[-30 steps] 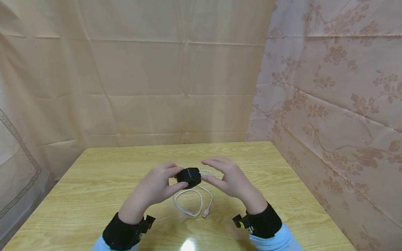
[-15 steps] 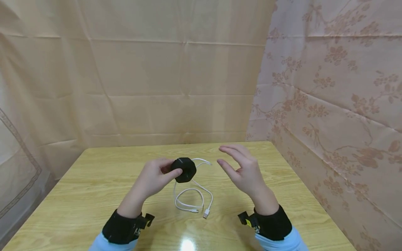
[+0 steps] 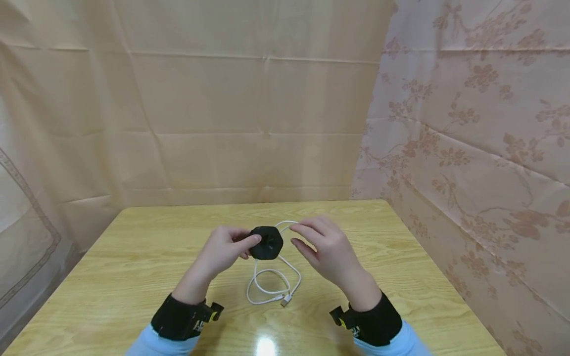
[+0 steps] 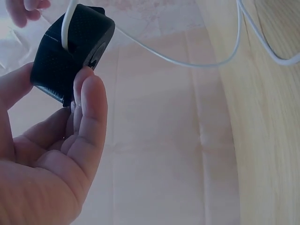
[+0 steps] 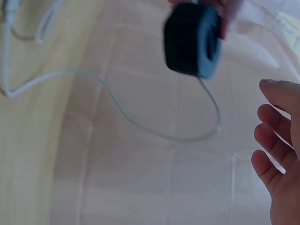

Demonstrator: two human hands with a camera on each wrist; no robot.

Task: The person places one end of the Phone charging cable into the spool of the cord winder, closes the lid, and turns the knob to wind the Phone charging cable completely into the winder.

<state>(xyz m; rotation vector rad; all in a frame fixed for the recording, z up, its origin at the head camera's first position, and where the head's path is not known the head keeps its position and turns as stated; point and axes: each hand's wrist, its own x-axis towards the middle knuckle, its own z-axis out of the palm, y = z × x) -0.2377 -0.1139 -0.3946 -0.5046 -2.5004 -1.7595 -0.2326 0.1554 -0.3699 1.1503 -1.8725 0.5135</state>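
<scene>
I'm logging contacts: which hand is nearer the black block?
Left. The left hand grips the black block at its left side; the right hand is apart, to its right.

Wooden table [image 3: 133, 277], beige curtain [image 3: 213, 118], floral curtain [image 3: 472, 163]

I hold a black six-sided block [image 3: 267, 244], one face toward me; a white cable [image 4: 201, 65] meets it, looped on the surface [image 3: 133, 267] between left and right edges.
</scene>
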